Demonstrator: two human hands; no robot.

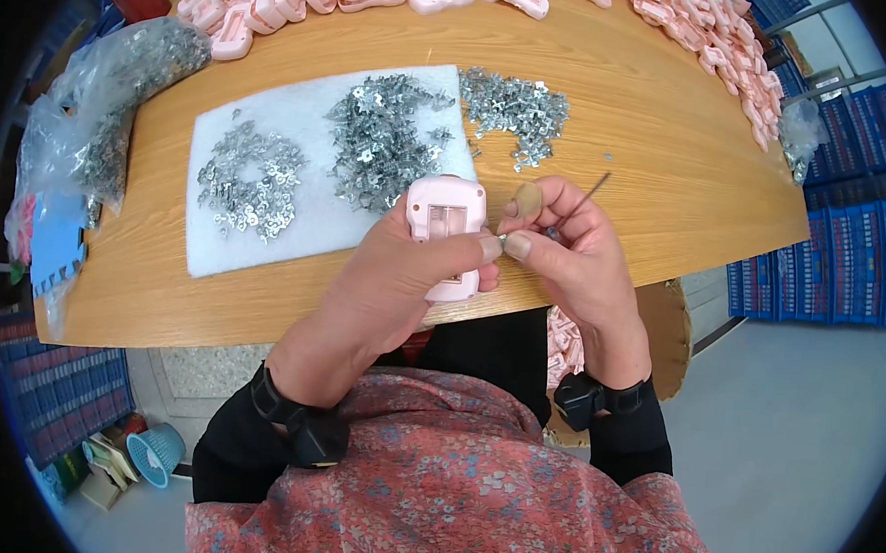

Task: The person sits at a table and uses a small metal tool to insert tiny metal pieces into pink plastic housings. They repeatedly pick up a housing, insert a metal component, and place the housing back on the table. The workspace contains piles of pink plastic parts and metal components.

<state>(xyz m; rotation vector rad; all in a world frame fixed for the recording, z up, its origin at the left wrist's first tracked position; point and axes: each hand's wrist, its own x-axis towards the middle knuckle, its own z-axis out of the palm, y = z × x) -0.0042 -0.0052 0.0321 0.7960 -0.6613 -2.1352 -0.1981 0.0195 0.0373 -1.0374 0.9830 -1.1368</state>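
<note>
Left hand grips the pink case upright near the desk's front edge; right hand fingers pinch a small metal clip just right of it.

left hand cupped, right hand pinching

Wooden table, grey floor

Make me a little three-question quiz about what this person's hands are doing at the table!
1. True or false: the left hand holds a pink plastic case.
2. What does the right hand hold? A) scissors B) a thin metal tool C) a cup
3. What do the metal clip piles on the left lie on?

Key: 1 true. 2 B. 3 A white foam sheet on the wooden table.
</note>
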